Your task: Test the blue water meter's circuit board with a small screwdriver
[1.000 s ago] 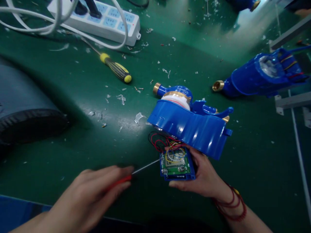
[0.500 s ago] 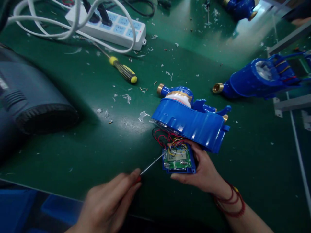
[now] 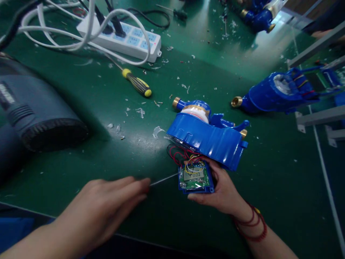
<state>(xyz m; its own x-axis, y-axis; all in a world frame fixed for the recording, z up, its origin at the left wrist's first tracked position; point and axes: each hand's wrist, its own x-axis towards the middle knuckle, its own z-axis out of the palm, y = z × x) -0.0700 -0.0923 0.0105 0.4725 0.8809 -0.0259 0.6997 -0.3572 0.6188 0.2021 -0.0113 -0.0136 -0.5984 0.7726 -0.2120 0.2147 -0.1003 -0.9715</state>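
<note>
My left hand (image 3: 115,201) is closed on a screwdriver (image 3: 164,178); its handle is hidden in my fingers and the thin shaft reaches the left edge of a circuit board. That green circuit board (image 3: 192,177), with a small LCD display, sits in a blue casing (image 3: 211,189). Around the casing's right side my right hand (image 3: 221,189) is wrapped, thumb along the near edge. Red, black, yellow and white wires (image 3: 179,154) run from the board to a blue water meter (image 3: 206,140) with brass ends, lying on its side just beyond.
On the green table (image 3: 113,108) lie a yellow-black screwdriver (image 3: 137,83), plastic scraps and small screws. A white power strip (image 3: 129,39) with looped cable stands behind. A large grey tool (image 3: 40,108) is at left, another blue meter (image 3: 272,93) and metal frame bars (image 3: 320,118) at right.
My left hand has swung up and to the left, so the screwdriver shaft lies flatter, its tip still by the board's left edge. My right hand keeps its hold on the casing.
</note>
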